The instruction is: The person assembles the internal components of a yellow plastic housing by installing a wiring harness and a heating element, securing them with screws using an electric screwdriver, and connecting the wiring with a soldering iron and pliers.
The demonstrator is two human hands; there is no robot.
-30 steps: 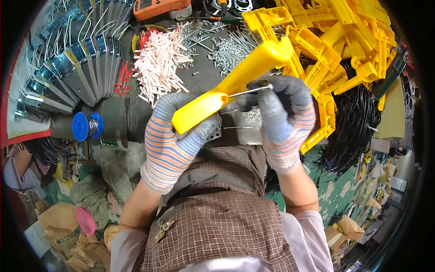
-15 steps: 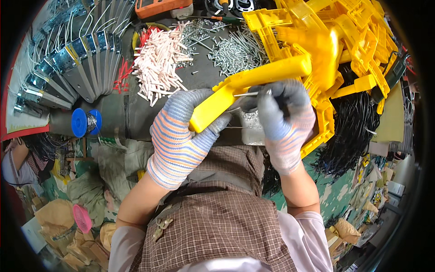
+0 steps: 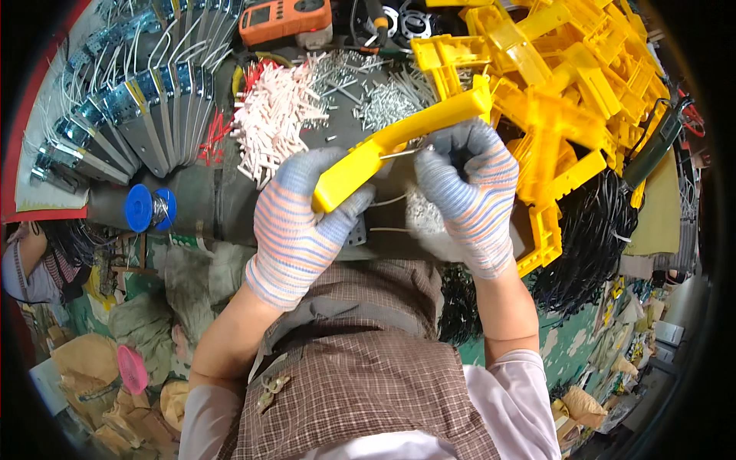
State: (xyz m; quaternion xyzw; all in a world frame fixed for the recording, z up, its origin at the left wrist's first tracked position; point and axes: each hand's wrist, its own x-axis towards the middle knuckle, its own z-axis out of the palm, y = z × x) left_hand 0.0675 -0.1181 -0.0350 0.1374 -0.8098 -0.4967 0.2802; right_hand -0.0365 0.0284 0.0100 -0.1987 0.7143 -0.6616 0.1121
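My left hand (image 3: 300, 226), in a striped knit glove with grey-blue fingertips, is closed around the lower end of a long yellow plastic housing (image 3: 349, 178). The housing slants up to the right, its far end above my right hand. My right hand (image 3: 477, 192), gloved alike, pinches a long thin metal screw (image 3: 399, 154) whose other end meets the underside of the housing. Whether its tip is inside a hole cannot be seen. Below the hands lie two pale wires (image 3: 389, 229) and a mottled whitish piece (image 3: 423, 213), partly behind my right hand.
Yellow plastic housings (image 3: 567, 100) are heaped at the right, beside bundled black cables (image 3: 586, 238). Pale pink sleeves (image 3: 274, 115) and loose screws (image 3: 387, 103) lie behind my hands. Metal plates with white wires (image 3: 153, 115), a blue spool (image 3: 139, 208) and an orange meter (image 3: 284, 17) stand farther left.
A blurred yellow piece over the heap has dropped lower. My right hand has shifted slightly left and up, showing more of its palm side. The housing remains in my left hand.
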